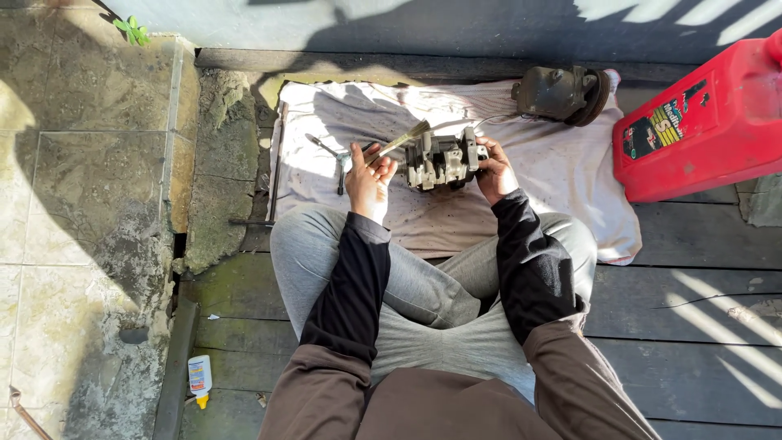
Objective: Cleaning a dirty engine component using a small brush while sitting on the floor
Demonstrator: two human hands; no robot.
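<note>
From the head view, the left hand [369, 178] is curled around the handle of a paintbrush [399, 143], its bristles slanting up and away toward the grey metal engine part [441, 160], which sits just to that hand's right. The right hand [494, 169] is clamped on the far end of that part, holding it above a stained white cloth [562, 175]. Beyond the right hand lies a dark pulley unit [562, 93], and further right a red fuel can [702, 122].

Left hand [369, 178] gripping paintbrush [398, 143], right hand [494, 169] steadying grey metal engine part [441, 160], stained white cloth [562, 175] beneath, red jerrycan [700, 122] nearby
</note>
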